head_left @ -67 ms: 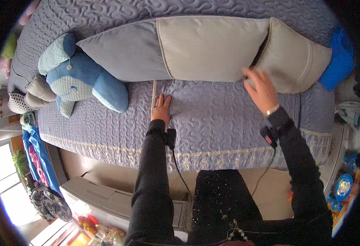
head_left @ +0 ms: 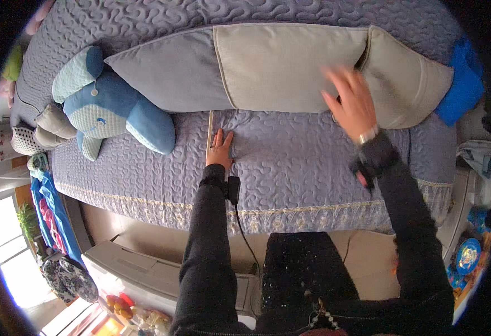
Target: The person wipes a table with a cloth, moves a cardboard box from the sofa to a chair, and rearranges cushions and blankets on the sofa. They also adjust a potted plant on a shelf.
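My left hand point(head_left: 219, 150) lies with its fingers spread on the grey-purple quilted bedspread point(head_left: 290, 162), beside a thin cream strip point(head_left: 210, 126). My right hand point(head_left: 355, 109) is over the lower right of a beige cushion point(head_left: 284, 67), fingers apart and a little blurred. Nothing shows in its grasp; whether it touches the cushion I cannot tell. A second beige cushion point(head_left: 405, 81) leans at the right, a dark gap between the two. On the left stands a grey cushion point(head_left: 172, 70), next to a blue stuffed toy point(head_left: 108, 103) with pale textured patches.
A blue cloth point(head_left: 461, 81) lies past the right cushion. Small pale cushions point(head_left: 52, 126) sit at the far left. A dark cable point(head_left: 245, 235) hangs from my left wrist device. Below the bed's lace edge stands a long pale cabinet point(head_left: 139, 266).
My right hand has moved up and slightly left, from the lower gap between the beige cushions to over the middle cushion. My left hand has stayed in place.
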### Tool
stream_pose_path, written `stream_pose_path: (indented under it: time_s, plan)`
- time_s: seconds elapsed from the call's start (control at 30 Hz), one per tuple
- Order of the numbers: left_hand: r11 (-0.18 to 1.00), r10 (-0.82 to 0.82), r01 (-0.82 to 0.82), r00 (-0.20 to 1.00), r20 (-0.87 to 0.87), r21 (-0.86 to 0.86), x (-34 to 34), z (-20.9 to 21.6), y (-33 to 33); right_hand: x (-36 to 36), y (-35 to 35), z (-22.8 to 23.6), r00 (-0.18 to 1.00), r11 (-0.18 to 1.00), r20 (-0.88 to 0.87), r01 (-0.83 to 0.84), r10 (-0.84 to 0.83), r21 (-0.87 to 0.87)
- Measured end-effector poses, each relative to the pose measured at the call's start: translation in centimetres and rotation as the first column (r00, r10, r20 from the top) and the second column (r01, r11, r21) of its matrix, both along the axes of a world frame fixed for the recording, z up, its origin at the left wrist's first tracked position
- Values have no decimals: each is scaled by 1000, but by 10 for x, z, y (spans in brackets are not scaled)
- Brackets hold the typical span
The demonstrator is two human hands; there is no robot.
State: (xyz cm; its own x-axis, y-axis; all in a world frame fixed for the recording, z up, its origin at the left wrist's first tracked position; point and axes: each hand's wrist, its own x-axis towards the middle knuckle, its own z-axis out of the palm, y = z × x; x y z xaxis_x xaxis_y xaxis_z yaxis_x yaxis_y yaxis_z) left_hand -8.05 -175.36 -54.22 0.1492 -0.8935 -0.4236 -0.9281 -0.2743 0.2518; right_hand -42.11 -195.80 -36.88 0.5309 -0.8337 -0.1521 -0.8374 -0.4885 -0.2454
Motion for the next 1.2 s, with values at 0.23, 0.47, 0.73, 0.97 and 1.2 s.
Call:
stream_pose_path:
  time_s: [0.23, 0.47, 0.73, 0.97, 1.2]
  plan:
    - [997, 74, -75, 995, 63, 20, -14, 7, -2, 131, -42, 76, 936, 946, 186, -265, 298, -186]
    - [928, 372, -358, 894, -248, 101, 2, 20, -14, -8, 58, 134, 944, 968, 218, -252, 246, -1]
    - [636, 409, -679, 700, -586, -366, 47, -11, -64, -190, 183, 141, 904, 997, 420, 75, -83, 35]
    - [719, 473, -576, 816, -334, -390, 80, -22, -140, -259, 219, 178, 931, 936, 100, 352, -352, 20]
    - [550, 431, -611, 792, -433, -569, 82, -34, -129, -217, 193, 198, 947, 945, 50, 309, -316, 110]
